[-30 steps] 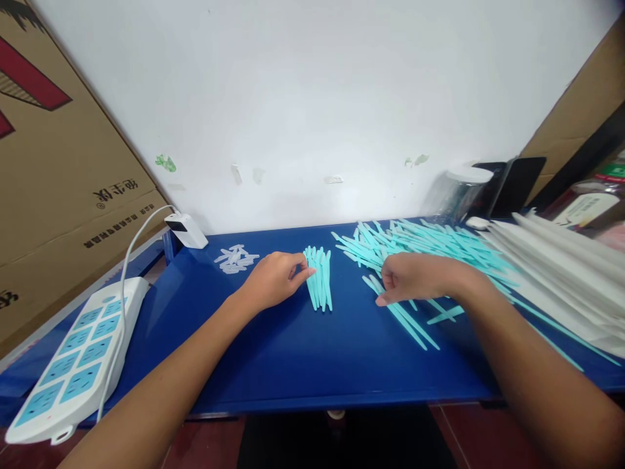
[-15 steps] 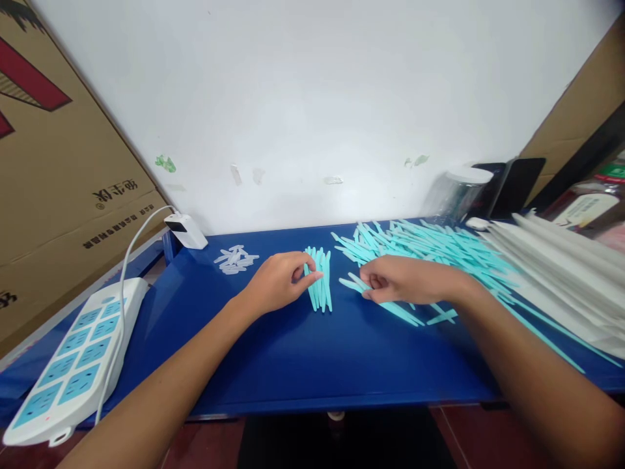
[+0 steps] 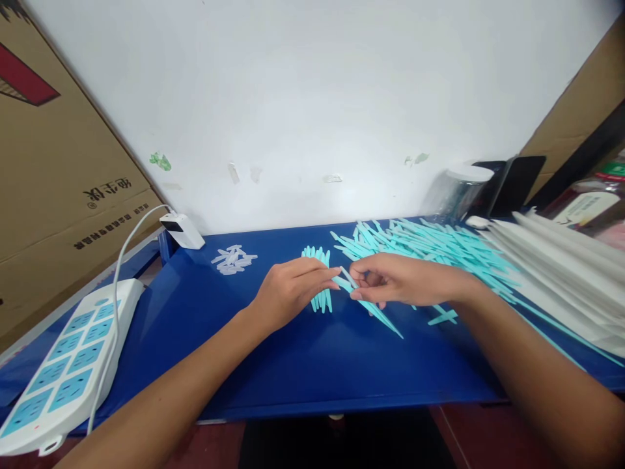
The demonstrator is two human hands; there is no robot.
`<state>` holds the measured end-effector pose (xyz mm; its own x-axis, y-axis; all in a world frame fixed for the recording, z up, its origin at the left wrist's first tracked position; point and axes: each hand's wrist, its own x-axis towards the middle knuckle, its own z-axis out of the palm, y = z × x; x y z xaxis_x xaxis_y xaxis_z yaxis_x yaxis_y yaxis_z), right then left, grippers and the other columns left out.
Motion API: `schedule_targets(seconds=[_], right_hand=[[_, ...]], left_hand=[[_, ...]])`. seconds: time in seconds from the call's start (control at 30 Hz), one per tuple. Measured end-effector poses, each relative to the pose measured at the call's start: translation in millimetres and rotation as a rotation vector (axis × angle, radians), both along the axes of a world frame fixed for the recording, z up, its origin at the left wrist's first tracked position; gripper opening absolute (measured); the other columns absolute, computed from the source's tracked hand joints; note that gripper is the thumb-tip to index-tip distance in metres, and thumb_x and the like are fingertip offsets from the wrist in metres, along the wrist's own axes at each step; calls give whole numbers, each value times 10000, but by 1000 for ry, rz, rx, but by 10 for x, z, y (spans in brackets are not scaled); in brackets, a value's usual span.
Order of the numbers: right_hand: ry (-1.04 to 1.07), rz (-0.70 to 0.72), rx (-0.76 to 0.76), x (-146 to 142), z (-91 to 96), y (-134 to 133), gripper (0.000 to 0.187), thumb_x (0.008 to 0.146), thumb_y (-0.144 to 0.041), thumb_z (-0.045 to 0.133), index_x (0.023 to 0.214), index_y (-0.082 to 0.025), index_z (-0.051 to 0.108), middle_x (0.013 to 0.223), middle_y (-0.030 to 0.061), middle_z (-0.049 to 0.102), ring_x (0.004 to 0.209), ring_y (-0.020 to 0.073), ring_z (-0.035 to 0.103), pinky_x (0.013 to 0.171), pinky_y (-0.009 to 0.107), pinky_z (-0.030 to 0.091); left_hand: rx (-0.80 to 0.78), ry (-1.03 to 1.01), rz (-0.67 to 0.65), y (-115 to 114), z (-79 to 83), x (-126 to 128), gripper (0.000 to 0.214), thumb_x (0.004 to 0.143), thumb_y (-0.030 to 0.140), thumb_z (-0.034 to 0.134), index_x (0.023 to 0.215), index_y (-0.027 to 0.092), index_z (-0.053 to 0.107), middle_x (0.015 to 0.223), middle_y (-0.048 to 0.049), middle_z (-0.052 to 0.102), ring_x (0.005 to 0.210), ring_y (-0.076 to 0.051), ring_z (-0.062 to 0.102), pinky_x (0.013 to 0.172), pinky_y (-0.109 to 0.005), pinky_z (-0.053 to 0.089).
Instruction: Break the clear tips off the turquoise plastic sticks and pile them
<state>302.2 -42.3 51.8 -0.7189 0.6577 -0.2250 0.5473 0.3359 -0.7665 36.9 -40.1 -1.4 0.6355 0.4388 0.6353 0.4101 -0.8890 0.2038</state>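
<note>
In front of me, my right hand (image 3: 375,280) is closed on slim turquoise plastic sticks (image 3: 383,318), whose pointed ends reach down toward the table's front. One piece (image 3: 347,276) between the hands looks pale. My left hand (image 3: 303,286) has its thumb and index finger at the sticks' left ends, apparently pinching one. Behind the left fingers lies a small row of similar sticks (image 3: 319,301), side by side and partly covered. A large loose pile of turquoise sticks (image 3: 420,238) spreads behind my right hand. Small translucent pieces (image 3: 234,259) lie in a cluster to the left.
On the blue table (image 3: 273,378), a white power strip (image 3: 73,365) and a small white device (image 3: 183,230) stand left, beside a cardboard box (image 3: 63,163). White paper-like sheets (image 3: 561,280) and a lidded clear jar (image 3: 459,195) are right. Two crossed sticks (image 3: 443,316) lie near my right wrist.
My right hand has brought the sticks leftward from the pile's edge. My left hand has shifted right over the small row, and its fingertips now meet the sticks' ends.
</note>
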Motion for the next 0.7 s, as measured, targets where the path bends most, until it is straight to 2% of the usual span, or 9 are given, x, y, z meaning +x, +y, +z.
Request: schedule_targets(seconds=[0.07,0.17,0.3,0.4,0.5,0.6,0.7], right_hand=[[0,2,-29,9,9,-1,435,953,-594,626,790,-216,484,665,-26,557,599,133,530,559,257,345],[21,-34,-25,18,25,4,454,899,-642,671,828,-204,573,703,-5,602,591,141,558,543,260,346],[116,-136,70,17,33,31,443,887,-643,692,928,-202,683,789,18,654,598,149,605,546,266,381],[170,-157,146,-3,4,52,412,906,-610,694,928,-201,732,771,21,672,604,161,633,574,277,424],[181,-131,241,-43,-57,68,397,939,-587,668,952,-208,786,716,24,687,593,160,599,575,282,410],[177,-119,372,-79,-120,77,373,970,-553,644,979,-219,809,788,43,735,637,163,588,588,285,394],[204,-146,409,-93,-137,70,319,995,-485,633,1115,-223,772,853,42,756,701,171,633,634,283,426]], left_hand=[[26,11,-6,-7,14,-7,236,1058,320,578,1252,265,701,1041,-55,773,953,-163,713,848,-295,556],[26,21,-4,7,37,-15,206,1053,335,585,1159,238,733,981,-65,744,886,-162,689,783,-284,539],[-25,-49,-21,40,60,-20,178,1017,341,644,1046,211,764,979,-73,685,800,-141,633,696,-266,506],[-124,-83,-28,40,66,-5,173,998,343,670,996,212,783,1108,-104,676,895,-162,649,775,-297,539],[-190,-102,-28,22,68,22,164,985,341,688,973,221,798,1229,-115,692,1011,-192,667,887,-343,555],[-258,-118,-35,7,84,42,141,984,322,696,989,226,799,1113,-83,762,978,-190,687,888,-342,551],[-307,-128,-28,15,97,39,141,986,326,697,975,226,796,971,-53,789,898,-183,693,840,-335,546]])
